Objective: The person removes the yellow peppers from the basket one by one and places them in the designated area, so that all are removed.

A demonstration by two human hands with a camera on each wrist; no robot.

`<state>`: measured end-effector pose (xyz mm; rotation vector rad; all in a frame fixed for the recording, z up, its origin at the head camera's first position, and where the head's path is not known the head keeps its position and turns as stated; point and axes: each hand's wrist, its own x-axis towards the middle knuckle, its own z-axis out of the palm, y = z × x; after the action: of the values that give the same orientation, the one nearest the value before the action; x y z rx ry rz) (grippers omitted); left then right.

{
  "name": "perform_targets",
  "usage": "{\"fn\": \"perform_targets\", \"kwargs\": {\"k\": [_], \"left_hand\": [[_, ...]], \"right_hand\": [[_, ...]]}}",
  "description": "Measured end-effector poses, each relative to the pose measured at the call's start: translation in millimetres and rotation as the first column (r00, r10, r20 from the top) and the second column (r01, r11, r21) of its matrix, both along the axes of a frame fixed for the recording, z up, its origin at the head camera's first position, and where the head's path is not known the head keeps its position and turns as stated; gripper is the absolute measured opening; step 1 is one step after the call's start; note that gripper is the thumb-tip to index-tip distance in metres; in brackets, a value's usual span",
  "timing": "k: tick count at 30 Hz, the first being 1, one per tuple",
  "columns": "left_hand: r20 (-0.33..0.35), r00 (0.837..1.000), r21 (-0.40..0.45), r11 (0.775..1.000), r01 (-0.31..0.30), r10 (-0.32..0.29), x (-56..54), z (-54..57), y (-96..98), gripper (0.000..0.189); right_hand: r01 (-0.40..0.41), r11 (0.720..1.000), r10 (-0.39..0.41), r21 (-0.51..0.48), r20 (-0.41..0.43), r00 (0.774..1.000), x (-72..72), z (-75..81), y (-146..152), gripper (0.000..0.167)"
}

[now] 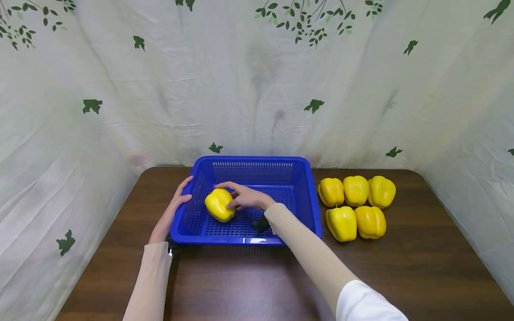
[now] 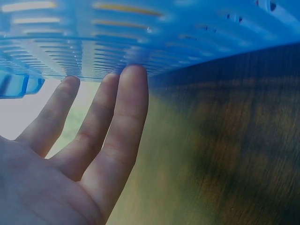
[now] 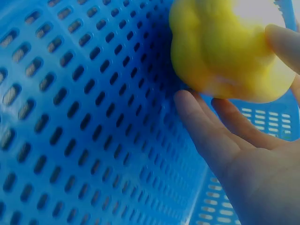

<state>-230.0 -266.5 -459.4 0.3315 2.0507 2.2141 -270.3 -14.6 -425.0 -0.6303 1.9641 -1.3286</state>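
Note:
A yellow bell pepper [image 1: 218,207] is inside the blue perforated basket [image 1: 257,241], towards its left side. My right hand [image 1: 254,198] holds the pepper, thumb on the near side and fingers at the far side. In the right wrist view the pepper [image 3: 220,51] is between thumb and fingers, close to the slotted basket wall [image 3: 93,108]. My left hand [image 1: 170,212] is at the basket's left side, touching it from outside. The left wrist view shows its fingers [image 2: 126,112] extended up against the wall's underside.
Several more yellow bell peppers [image 1: 356,191] stand in two rows on the brown wooden table [image 1: 421,258], right of the basket. A pale curtain [image 1: 225,89] with leaf prints hangs behind the table and along its sides.

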Motion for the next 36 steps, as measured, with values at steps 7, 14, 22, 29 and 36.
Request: {"fn": "perform_targets", "kwargs": {"k": [7,14,22,29,36], "left_hand": [[0.014,1.0,0.008,1.0,-0.005,0.005,1.1,0.4,-0.1,0.059],[0.014,1.0,-0.02,1.0,-0.007,0.007,0.0,0.1,-0.6,0.059],[0.013,1.0,-0.028,1.0,-0.007,0.008,-0.9,0.1,-0.3,0.06],[-0.006,1.0,-0.036,0.999,-0.019,0.019,-2.6,-1.6,-1.3,0.06],[-0.014,1.0,-0.017,1.0,-0.012,0.012,-2.0,-1.3,-1.0,0.06]], "right_hand": [[0.017,0.998,-0.014,-0.052,0.058,0.998,-3.0,-0.1,14,0.065],[0.014,0.995,-0.004,-0.099,0.092,0.996,-6.1,4.0,29,0.065],[0.005,0.994,0.004,-0.113,0.081,0.997,-8.4,18.6,44,0.067],[0.022,0.991,-0.012,-0.135,0.078,0.997,-10.3,27.9,58,0.068],[0.059,0.988,-0.049,-0.142,0.074,0.996,-10.6,35.2,73,0.065]]}}
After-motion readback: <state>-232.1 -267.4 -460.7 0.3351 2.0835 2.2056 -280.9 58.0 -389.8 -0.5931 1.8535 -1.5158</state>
